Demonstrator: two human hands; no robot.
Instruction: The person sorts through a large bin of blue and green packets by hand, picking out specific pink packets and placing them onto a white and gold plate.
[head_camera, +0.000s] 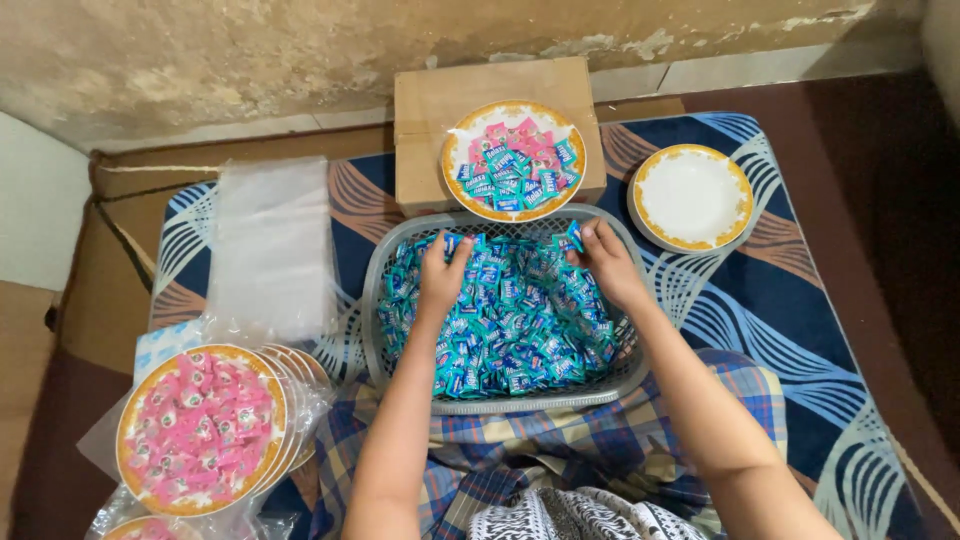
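On the patterned mat, both hands' grips pinch blue candies (510, 325) at the basket's (375, 290) far rim.

Small blue-and-teal wrapped candies (510, 325) fill a grey mesh basket (375, 290), heaped loosely under both hands; one blue candy (575, 237) sits pinched at the right hand's (607, 262) fingertips.

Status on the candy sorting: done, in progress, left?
Done: plate of pink candies filled; plate on the box holds mixed pink and blue. In hand: left hand and right hand pick from the basket. Left: basket full of blue candies; white plate empty.
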